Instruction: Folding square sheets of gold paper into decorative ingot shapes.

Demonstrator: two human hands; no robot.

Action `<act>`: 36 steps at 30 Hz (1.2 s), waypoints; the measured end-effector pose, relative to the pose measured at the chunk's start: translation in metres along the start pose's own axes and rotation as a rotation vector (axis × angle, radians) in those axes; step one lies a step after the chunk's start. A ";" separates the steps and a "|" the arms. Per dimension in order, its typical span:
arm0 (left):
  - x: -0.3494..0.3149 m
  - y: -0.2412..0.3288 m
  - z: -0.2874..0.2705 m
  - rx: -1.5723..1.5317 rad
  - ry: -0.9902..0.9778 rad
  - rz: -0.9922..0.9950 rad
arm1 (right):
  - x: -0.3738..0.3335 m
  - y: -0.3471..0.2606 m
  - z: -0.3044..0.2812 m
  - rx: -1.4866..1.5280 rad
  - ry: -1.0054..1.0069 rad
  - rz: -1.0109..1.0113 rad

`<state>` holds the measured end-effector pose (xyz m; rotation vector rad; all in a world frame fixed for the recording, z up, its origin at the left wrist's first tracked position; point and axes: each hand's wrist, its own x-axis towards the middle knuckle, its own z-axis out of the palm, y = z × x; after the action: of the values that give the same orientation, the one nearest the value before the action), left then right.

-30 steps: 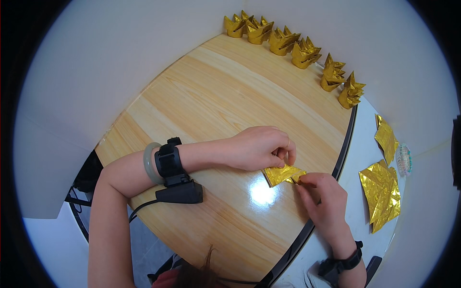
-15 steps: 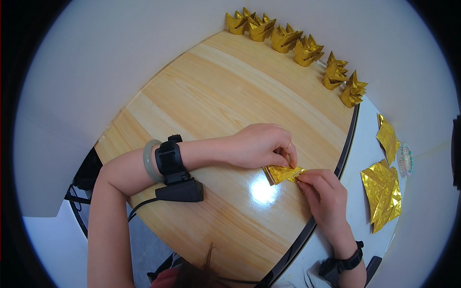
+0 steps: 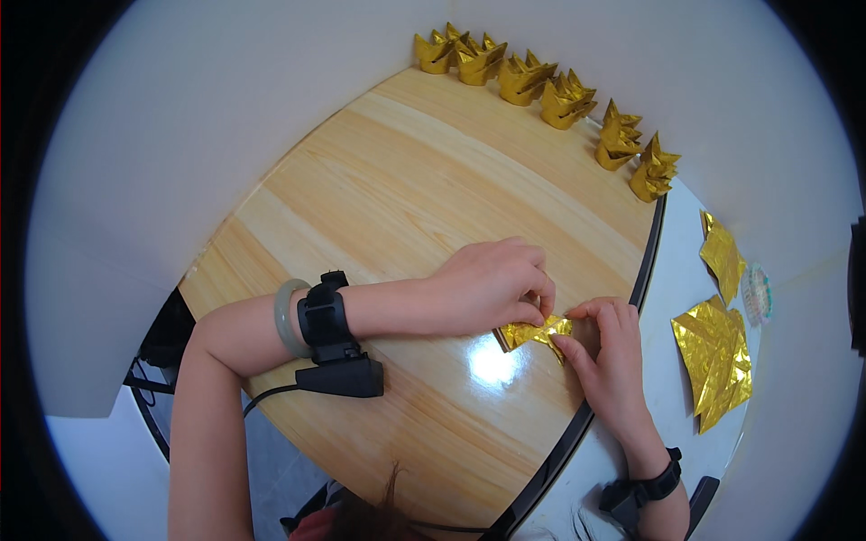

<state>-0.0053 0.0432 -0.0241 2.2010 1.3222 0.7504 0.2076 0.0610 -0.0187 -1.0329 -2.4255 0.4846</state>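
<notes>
A small folded piece of gold foil paper [image 3: 528, 333] lies on the light wooden table [image 3: 397, 189], near its right edge. My left hand [image 3: 492, 284] pinches the paper's upper edge with fingertips curled down. My right hand [image 3: 606, 356] presses and pinches its right end between thumb and forefinger. Both hands meet over the paper and hide most of it. A black device and a pale bangle sit on my left wrist [image 3: 320, 316]; a black band is on my right wrist.
Several finished gold folded shapes [image 3: 550, 90] stand in a row along the table's far edge by the white wall. Flat gold foil sheets [image 3: 717, 356] lie on the white surface to the right, another sheet [image 3: 722, 252] behind them.
My hands have drawn closer together on the gold paper, and my right hand's fingers have shifted up over its right end. The paper has stayed in place.
</notes>
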 end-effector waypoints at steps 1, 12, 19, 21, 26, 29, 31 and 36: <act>0.000 0.000 0.000 0.000 0.025 0.038 | 0.001 -0.001 0.000 -0.018 -0.005 0.000; 0.006 0.007 -0.003 -0.141 -0.117 0.119 | -0.001 -0.004 0.000 0.513 -0.168 0.342; 0.008 0.007 -0.004 -1.144 -0.032 -0.046 | -0.001 -0.004 0.002 0.512 0.241 -0.155; 0.009 0.002 -0.005 -1.183 -0.052 0.009 | -0.002 0.006 -0.008 0.266 0.171 -0.333; 0.011 -0.019 -0.018 -0.329 -0.075 0.336 | 0.007 0.011 -0.013 -0.025 0.161 -0.593; 0.012 -0.021 -0.017 -0.221 -0.071 0.293 | 0.007 0.010 -0.015 -0.129 0.051 -0.607; 0.011 -0.026 -0.016 -0.141 -0.090 0.303 | 0.006 0.009 -0.014 -0.147 -0.017 -0.580; 0.005 -0.019 -0.021 -0.085 -0.145 0.232 | 0.008 0.012 -0.017 0.011 -0.110 -0.496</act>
<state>-0.0293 0.0580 -0.0195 2.3164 0.9595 0.7004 0.2187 0.0777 -0.0085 -0.3764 -2.6462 0.3859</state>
